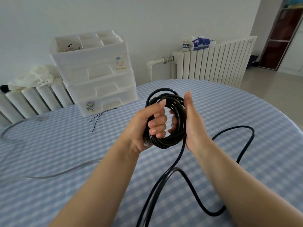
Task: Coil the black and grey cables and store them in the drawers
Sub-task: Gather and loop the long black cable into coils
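Note:
A black cable (170, 140) is partly wound into a round coil held above the table. My left hand (147, 126) grips the coil's left side, fingers curled through the loop. My right hand (191, 122) holds the coil's right side, its fingers wrapped round the strands. The cable's loose tail (236, 133) hangs down and snakes over the cloth to the right and front. A grey cable (65, 172) lies loose across the left of the table. The white drawer unit (98, 79) stands at the back left, all three drawers closed.
The round table has a blue checked cloth (229, 104). Thin black wires (98, 118) lie in front of the drawers. White radiators (211, 61) stand behind the table; a tissue box (200, 43) and a jar sit on the right one, a cloth on the left.

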`<state>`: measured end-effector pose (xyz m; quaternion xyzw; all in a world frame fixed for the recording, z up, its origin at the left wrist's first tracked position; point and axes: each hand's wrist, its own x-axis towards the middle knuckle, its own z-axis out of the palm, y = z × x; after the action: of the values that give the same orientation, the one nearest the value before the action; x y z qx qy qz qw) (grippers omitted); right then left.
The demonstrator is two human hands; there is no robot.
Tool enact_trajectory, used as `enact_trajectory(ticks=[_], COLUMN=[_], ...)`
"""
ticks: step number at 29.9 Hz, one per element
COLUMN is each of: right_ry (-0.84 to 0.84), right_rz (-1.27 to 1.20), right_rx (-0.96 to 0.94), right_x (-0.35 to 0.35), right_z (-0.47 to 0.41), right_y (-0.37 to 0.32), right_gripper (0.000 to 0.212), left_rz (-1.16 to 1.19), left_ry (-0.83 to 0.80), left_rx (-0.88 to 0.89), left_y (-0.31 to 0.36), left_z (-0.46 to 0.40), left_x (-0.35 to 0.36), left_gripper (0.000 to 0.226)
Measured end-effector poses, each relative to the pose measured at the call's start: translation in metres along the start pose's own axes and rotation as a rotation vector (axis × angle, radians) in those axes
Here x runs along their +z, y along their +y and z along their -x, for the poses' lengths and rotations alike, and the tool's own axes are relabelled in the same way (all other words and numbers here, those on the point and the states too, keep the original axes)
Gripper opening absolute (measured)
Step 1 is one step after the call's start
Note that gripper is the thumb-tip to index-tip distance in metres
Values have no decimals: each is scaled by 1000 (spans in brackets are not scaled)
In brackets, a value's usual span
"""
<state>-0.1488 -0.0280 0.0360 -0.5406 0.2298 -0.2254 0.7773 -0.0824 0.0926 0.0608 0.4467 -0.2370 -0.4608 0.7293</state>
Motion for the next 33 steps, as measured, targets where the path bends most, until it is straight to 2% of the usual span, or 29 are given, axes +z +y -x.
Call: enact_trajectory(ticks=[3, 6, 10, 13, 15, 17, 20, 24, 26, 29, 31, 33], right_ry=[20, 9, 9, -19, -85, -155, -176, -274, -349, -456, -488, -466], right_rz=[-75, -186, -280, -331, -335, -311, -87, 274, 531, 1176, 1479, 1637], right_rx=[27, 57, 78, 159, 199, 212, 138, 21, -10, -113, -130, -126], right_x=[1, 3, 1, 1, 1, 1, 4, 14, 17, 19, 22, 26], right_z=[0, 0, 1, 1, 0, 0, 3, 14, 18, 23, 26, 29], right_y=[-1, 0, 3, 3, 2, 1, 4, 11, 18, 25, 28, 30], right_gripper=[68, 61, 54, 51, 45, 48, 56, 50, 72, 103, 100, 83], left_rz=[84, 149, 146, 136, 162, 173, 157, 133, 114, 116, 161, 203], left_ry=[-74, -56, -22, 66, 140, 200, 273, 393, 488, 676, 779, 855], left_rx=[37, 41, 17, 44, 70, 104, 171, 263, 319, 409, 449, 479], left_y=[-5, -8, -8, -4, -1, 4, 11, 21, 25, 29, 29, 26], left_z=[-1, -2, -3, -4, -4, -3, -2, 0, 1, 2, 2, 2], left_x=[4, 7, 10, 7, 3, 0, -3, -9, -14, -21, -24, -25], left_gripper=[46, 56, 59, 60, 60, 59, 57, 59, 60, 62, 64, 64])
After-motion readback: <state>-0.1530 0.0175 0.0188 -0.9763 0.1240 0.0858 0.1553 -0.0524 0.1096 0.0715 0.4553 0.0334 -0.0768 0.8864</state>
